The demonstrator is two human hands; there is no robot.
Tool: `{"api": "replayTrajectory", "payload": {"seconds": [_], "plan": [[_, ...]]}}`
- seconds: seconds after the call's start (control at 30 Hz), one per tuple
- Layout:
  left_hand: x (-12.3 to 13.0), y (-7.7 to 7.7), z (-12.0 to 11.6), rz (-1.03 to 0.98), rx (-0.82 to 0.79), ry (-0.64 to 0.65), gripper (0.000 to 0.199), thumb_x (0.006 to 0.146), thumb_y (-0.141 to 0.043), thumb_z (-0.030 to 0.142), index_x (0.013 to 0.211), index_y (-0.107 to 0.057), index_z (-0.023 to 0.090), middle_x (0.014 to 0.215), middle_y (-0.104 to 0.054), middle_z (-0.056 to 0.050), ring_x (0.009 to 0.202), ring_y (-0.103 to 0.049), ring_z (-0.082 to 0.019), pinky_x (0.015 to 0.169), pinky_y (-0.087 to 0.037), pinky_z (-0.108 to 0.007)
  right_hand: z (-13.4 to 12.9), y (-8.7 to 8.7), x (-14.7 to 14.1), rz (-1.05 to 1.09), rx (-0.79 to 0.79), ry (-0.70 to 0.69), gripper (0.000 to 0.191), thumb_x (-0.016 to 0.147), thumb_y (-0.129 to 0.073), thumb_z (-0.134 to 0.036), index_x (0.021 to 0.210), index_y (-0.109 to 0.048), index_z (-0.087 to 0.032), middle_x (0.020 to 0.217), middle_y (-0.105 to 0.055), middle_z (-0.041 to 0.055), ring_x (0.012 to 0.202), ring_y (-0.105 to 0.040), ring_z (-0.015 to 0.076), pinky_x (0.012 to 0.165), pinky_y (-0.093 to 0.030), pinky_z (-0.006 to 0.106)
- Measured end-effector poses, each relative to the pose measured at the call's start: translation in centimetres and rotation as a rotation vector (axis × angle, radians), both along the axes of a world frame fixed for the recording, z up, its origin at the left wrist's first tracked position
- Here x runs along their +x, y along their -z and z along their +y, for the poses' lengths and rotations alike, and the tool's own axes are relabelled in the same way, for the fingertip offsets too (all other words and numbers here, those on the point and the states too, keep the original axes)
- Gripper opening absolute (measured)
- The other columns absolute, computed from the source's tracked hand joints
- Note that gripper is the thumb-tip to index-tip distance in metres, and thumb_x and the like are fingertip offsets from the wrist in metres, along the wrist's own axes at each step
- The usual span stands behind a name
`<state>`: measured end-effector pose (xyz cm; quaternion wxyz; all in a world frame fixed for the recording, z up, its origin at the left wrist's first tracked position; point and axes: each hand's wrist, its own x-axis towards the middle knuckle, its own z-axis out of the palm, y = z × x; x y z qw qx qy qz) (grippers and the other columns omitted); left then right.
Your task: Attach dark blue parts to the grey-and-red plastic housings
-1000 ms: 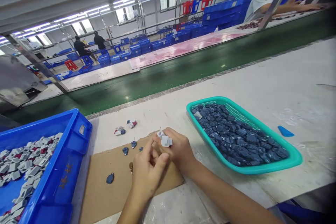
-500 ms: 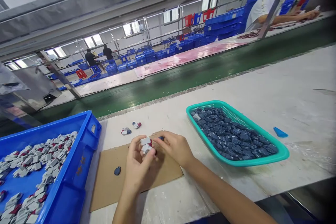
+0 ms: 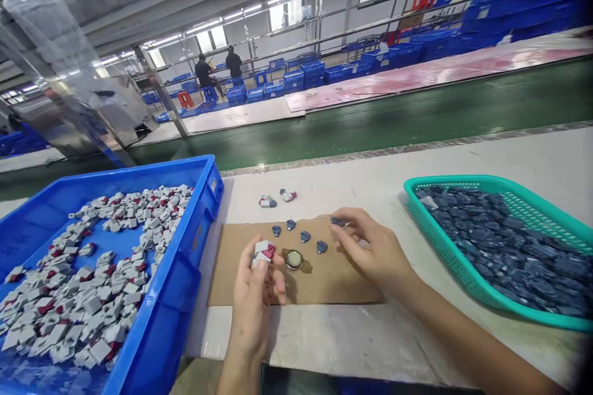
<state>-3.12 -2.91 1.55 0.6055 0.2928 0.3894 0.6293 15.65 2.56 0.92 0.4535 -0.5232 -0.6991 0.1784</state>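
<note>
My left hand [image 3: 254, 296] is closed around a small white and dark-red plastic piece [image 3: 265, 251], thumb against its near side. To the right, my right hand [image 3: 373, 250] pinches a dark blue plastic piece [image 3: 337, 221] between thumb and fingertips, just over the back edge of the cardboard sheet [image 3: 333, 287]. Several similar dark blue pieces [image 3: 305, 236] lie on the cardboard between the hands. Beside my left fingers sits a round disc with a pale centre and dark notched rim [image 3: 294, 258]. Beyond the cardboard lie two white, red and blue assembled pieces [image 3: 288, 195].
At left stands a blue crate [image 3: 178, 315] of white and red pieces. A green basket [image 3: 447, 271] at right is heaped with dark blue pieces. Behind the table runs a green belt [image 3: 352, 136]. Two people [image 3: 234, 63] are in the far background.
My hands, together before, are now apart; the right has moved right with a dark blue piece. The view has swung left, and several blue pieces and the round disc now show.
</note>
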Motion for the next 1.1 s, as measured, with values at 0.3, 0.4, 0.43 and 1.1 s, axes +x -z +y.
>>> {"api": "replayTrajectory", "payload": {"seconds": [0.3, 0.4, 0.43, 1.1], "plan": [[-0.1, 2.7, -0.2, 0.07, -0.069, -0.02, 0.05, 0.066, -0.068, 0.041, 0.105, -0.049, 0.017, 0.056, -0.048, 0.006, 0.043, -0.037, -0.003, 0.042, -0.033, -0.015, -2.1, -2.0, -0.8, 0.213, -0.166, -0.062, 0.021, 0.079, -0.056, -0.036, 0.087, -0.043, -0.022, 0.066, -0.056, -0.0005, 0.057, -0.055, 0.0132, 0.049, -0.042, 0.023], [-0.1, 2.8, -0.5, 0.148, -0.061, -0.069, 0.051, 0.066, -0.068, 0.041, 0.107, -0.051, 0.016, 0.051, -0.045, 0.007, 0.042, -0.038, -0.005, 0.042, -0.034, -0.016, -2.3, -2.5, -0.2, 0.127, -0.14, -0.03, 0.017, 0.079, -0.054, -0.036, 0.089, -0.051, -0.021, 0.068, -0.058, 0.0001, 0.053, -0.052, 0.0119, 0.048, -0.042, 0.023], [0.0, 2.8, -0.6, 0.176, -0.054, -0.102, 0.051, 0.065, -0.068, 0.041, 0.106, -0.051, 0.016, 0.05, -0.045, 0.007, 0.041, -0.038, -0.005, 0.042, -0.035, -0.017, -2.1, -2.5, 0.1, 0.068, -0.13, -0.014, 0.017, 0.08, -0.054, -0.035, 0.09, -0.054, -0.021, 0.069, -0.059, 0.0003, 0.051, -0.051, 0.0115, 0.048, -0.042, 0.024], [0.8, 2.2, -1.5, 0.296, -0.002, -0.209, 0.026, 0.07, -0.064, 0.04, 0.083, -0.052, 0.021, 0.057, -0.05, 0.005, 0.044, -0.044, -0.006, 0.04, -0.036, -0.015, -2.0, -3.6, 16.6, -0.747, -0.223, 0.192, 0.04, 0.072, -0.06, -0.045, 0.102, -0.063, -0.02, 0.106, -0.06, 0.0127, 0.094, -0.052, 0.0336, 0.072, -0.041, 0.041]]}}
